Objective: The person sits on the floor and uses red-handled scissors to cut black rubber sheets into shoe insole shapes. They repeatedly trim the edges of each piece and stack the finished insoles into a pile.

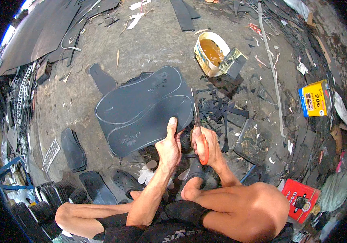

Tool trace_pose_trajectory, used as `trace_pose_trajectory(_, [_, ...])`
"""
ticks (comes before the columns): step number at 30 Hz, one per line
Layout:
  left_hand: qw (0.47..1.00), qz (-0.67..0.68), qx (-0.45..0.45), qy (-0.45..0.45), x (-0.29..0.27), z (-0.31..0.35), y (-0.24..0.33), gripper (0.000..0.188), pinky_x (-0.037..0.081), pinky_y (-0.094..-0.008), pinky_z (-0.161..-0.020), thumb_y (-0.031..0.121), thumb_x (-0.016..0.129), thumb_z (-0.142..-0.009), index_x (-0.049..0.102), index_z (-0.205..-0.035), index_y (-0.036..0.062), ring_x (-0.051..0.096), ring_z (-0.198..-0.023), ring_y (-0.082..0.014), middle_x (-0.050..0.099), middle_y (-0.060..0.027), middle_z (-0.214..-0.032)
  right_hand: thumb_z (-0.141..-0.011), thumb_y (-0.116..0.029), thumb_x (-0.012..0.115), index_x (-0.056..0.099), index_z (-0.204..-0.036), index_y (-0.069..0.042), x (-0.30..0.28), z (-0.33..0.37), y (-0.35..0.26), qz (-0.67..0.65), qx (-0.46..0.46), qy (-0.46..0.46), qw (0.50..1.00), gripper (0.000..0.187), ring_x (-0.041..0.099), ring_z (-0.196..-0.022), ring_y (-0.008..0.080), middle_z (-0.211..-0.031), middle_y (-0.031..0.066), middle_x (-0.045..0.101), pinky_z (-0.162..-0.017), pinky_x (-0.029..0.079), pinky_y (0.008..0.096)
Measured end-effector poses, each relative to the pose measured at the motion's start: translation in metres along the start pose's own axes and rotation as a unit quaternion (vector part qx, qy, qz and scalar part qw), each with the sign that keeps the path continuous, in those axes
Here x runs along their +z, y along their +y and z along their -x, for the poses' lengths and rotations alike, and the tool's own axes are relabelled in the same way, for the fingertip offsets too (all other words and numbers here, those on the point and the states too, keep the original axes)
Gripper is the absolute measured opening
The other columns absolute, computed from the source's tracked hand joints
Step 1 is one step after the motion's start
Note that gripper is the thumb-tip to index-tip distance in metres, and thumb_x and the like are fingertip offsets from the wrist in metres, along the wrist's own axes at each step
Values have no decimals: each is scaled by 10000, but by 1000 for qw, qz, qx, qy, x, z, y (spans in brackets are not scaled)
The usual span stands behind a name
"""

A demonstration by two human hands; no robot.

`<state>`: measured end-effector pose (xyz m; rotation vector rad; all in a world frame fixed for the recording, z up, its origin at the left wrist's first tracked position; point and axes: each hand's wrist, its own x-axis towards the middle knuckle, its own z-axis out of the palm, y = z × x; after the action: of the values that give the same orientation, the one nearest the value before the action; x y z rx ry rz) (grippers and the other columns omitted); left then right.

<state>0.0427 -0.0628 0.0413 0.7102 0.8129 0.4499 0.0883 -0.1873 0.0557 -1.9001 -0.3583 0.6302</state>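
My left hand (pixel 169 148) grips the near right edge of a black rubber sheet (pixel 145 111), thumb on top and fingers hidden beneath. Two sole outlines are drawn on the sheet in pale lines, lying side by side. Closed round the orange handles of a pair of scissors (pixel 204 149) is my right hand (pixel 208 146). The scissor blades point away from me along the sheet's right edge; whether they touch it I cannot tell. Dark rubber offcuts (pixel 218 107) lie in a heap right of the blades.
A tub of amber liquid (pixel 212 50) stands beyond the offcuts. Cut soles (pixel 73 150) lie at the left, with rows of stacked black soles (pixel 56 194) at lower left. A yellow tin (pixel 315 98) and a red box (pixel 300 200) sit at the right. Large dark sheets (pixel 40 32) cover the far left.
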Motion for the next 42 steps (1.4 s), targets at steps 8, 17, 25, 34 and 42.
trace_pose_trajectory(8, [972, -222, 75, -29, -22, -5, -3, 357, 418, -293, -659, 373, 750, -947, 690, -904, 25, 508, -731, -115, 633, -24, -871, -1063, -596, 338, 525, -798, 7, -13, -5, 18, 16, 3, -11, 1000, 685, 569, -626, 353, -661, 195, 524, -608, 427, 468])
trace_pose_trajectory(17, [958, -268, 18, -100, -29, -4, 12, 443, 489, -314, -950, 270, 772, -944, 643, -1243, -30, 604, -1052, -171, 666, -80, -1185, -1064, -587, 355, 505, -710, -51, -7, -6, 4, -91, 37, 59, 993, 659, 522, -525, 158, -574, 28, 483, -521, 433, 325])
trace_pose_trajectory(25, [941, -311, -1, -134, -31, -1, 13, 425, 491, -317, -951, 263, 779, -935, 660, -1214, -36, 615, -1050, -169, 677, -84, -1174, -1074, -576, 305, 532, -765, -39, -8, -2, 25, -44, 23, 107, 993, 660, 500, -469, 150, -584, 30, 486, -482, 409, 299])
trace_pose_trajectory(34, [928, -326, -66, -166, -28, 3, 15, 450, 489, -335, -963, 240, 786, -921, 642, -1238, -44, 616, -1070, -193, 679, -100, -1192, -1061, -616, 323, 528, -779, -28, -23, 2, 27, -50, 89, 148, 984, 683, 575, -605, 209, -653, 74, 527, -577, 450, 383])
trace_pose_trajectory(42, [970, -221, -30, -92, -52, -18, -5, 373, 532, -387, -799, 251, 810, -841, 708, -1085, -12, 639, -866, -204, 705, -108, -1025, -998, -606, 544, 587, -702, -53, -51, 14, 61, 96, 142, 230, 958, 629, 534, -517, 214, -594, 60, 568, -511, 423, 371])
